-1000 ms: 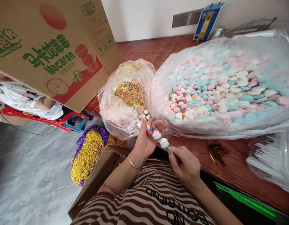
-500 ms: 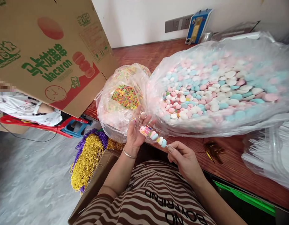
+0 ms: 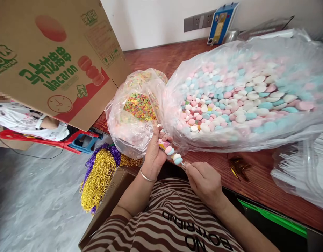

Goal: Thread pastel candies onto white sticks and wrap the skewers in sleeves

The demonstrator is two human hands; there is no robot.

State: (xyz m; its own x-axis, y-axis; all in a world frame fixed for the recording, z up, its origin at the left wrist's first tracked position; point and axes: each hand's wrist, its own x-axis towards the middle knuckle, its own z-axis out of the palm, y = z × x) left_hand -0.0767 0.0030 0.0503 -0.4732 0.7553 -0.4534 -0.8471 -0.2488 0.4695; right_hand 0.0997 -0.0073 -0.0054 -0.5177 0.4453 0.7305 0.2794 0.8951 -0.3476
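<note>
A skewer of pink, white and blue candies [image 3: 178, 159] runs slantwise between my hands. My left hand [image 3: 156, 152], with a bangle at its wrist, is closed round the skewer's upper end. A brightly printed piece of wrapper shows at its fingers there. At the lower end, my right hand [image 3: 203, 178] pinches the thin white stick. Just beyond my left hand lies a clear bag of small coloured rings [image 3: 140, 106]. To its right spreads a large clear bag of pastel candy discs [image 3: 240, 108].
A printed cardboard box [image 3: 59, 63] stands at the left. White sticks in a plastic bag [image 3: 300, 171] and gold twist ties [image 3: 240, 168] lie on the wooden table [image 3: 266, 196]. Gold and purple bead strands [image 3: 101, 178] hang over an open carton [image 3: 119, 185]. Another person's arm [image 3: 50, 122] shows at far left.
My left hand's fingers have closed from a looser, spread pose onto the skewer's upper end. My right hand has shifted slightly left and still pinches the stick.
</note>
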